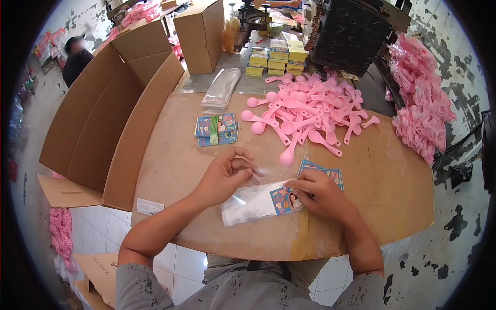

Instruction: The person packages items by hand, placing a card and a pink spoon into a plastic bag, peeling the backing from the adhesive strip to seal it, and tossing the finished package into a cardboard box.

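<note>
**Bench entry: both hands on a clear bag and printed card**

My left hand (pixel 227 175) rests on the brown table (pixel 392 196) at the near centre, fingers curled in, thumb and forefinger pinched on the far edge of a clear plastic bag (pixel 248 204). Grip is closed on the film; the other fingers are loosely bent above it.

My right hand (pixel 320 194) lies just right of the left, fingers bent down and pressed together on a printed card (pixel 285 200) that sits at the right end of the bag. Whether the card is fully inside the film or only at its mouth, I cannot tell. The bag lies flat, long axis running left to right, between the two hands.

A second card (pixel 328 173) shows from under the far side of my right hand, touching it.

Further out: a small stack of cards (pixel 217 129) at the left centre of the table, well apart from my hands. A heap of pink spoons (pixel 310 113) spreads across the far right, its nearest spoon reaching close to my fingers. A bundle of clear bags (pixel 222 88) lies beyond the card stack. An open cardboard box (pixel 103 124) stands against the left edge of the table. Sacks of pink spoons (pixel 421 98) hang at the far right.
</note>
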A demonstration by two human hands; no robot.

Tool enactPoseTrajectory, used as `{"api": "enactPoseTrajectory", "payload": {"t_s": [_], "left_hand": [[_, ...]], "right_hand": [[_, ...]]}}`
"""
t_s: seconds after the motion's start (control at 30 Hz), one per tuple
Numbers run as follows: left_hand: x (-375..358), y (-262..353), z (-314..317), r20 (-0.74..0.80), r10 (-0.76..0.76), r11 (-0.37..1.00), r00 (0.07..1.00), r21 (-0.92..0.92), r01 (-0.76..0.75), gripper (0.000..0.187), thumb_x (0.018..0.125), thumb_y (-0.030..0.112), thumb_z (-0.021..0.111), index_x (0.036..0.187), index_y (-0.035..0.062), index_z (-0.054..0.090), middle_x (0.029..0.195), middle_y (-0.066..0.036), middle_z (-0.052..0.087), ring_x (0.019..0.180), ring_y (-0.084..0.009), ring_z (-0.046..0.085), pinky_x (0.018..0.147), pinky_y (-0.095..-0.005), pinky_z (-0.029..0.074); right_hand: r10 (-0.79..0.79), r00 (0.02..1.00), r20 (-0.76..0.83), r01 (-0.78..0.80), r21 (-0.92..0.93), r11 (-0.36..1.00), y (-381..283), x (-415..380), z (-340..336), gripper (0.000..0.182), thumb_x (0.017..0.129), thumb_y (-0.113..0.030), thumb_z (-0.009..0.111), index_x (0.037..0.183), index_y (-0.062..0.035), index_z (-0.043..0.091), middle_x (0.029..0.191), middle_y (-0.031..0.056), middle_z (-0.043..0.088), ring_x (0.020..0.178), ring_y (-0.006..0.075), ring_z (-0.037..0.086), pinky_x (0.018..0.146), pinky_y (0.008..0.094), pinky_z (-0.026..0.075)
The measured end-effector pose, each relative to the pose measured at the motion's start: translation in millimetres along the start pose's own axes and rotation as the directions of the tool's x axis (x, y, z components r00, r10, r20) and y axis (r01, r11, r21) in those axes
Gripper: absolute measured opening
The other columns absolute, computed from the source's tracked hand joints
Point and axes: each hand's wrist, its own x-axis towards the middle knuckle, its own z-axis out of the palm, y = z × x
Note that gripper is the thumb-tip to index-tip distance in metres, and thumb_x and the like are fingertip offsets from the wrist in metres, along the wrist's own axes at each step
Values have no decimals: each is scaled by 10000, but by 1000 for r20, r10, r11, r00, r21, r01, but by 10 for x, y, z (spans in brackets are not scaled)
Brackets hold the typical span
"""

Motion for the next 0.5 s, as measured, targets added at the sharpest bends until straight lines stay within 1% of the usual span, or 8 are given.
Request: {"api": "enactPoseTrajectory", "payload": {"t_s": [0.07,0.1,0.17,0.2,0.27,0.37,0.47,0.5], "left_hand": [[-12,84,14,55,-40,999,998,-23,41,296,1020,10,609,1307,-5,539,1074,-150,752,935,-184,738,810,-288,580],[-23,117,28,83,-59,997,995,-35,62,313,1017,8,620,1319,-5,537,1068,-158,758,915,-186,743,800,-281,578],[-41,160,129,72,-130,991,989,54,126,329,1016,24,645,1326,-15,540,1061,-163,767,930,-179,746,808,-279,579],[-51,158,169,63,-165,982,984,98,159,338,1015,33,658,1329,-20,542,1058,-165,772,937,-176,747,812,-279,579],[-67,103,186,98,-160,987,982,47,156,354,1012,54,680,1332,-26,549,1056,-165,777,944,-167,747,817,-278,578],[-84,68,211,103,-156,987,982,53,151,362,1009,67,697,1327,-37,560,1063,-164,778,957,-157,743,831,-280,577],[-77,32,221,91,-143,986,986,104,133,367,1009,66,699,1334,-38,563,1075,-164,777,967,-152,741,850,-279,573],[-80,20,221,88,-138,984,987,122,126,370,1009,64,698,1339,-36,563,1078,-164,776,971,-152,740,857,-277,571]], "right_hand": [[172,984,-34,-163,190,968,-115,3,-74,257,939,-46,697,1194,-51,721,964,106,689,831,220,686,741,340,528],[217,973,-79,-193,234,953,-121,1,-86,259,942,-46,702,1200,-51,720,967,94,698,829,190,685,736,329,530],[307,938,-163,-243,321,915,-116,-1,-114,265,948,-47,711,1213,-50,717,973,69,717,825,131,684,726,307,534],[340,918,-204,-236,409,882,-70,-15,-77,265,950,-44,714,1215,-48,715,981,61,721,832,112,679,725,294,533],[415,868,-272,-200,573,795,49,-53,45,266,954,-39,720,1219,-43,713,998,43,729,847,74,669,723,267,530],[477,810,-341,-80,742,666,-99,24,44,259,951,-20,721,1210,-33,719,1019,44,727,863,78,662,751,266,535],[452,824,-342,-90,709,700,-48,-7,77,308,951,-18,722,1258,-50,706,1003,52,726,828,87,651,741,283,535],[375,862,-341,-106,603,791,-28,-12,64,335,947,-18,727,1278,-56,696,997,56,724,817,91,650,735,289,534]]}}
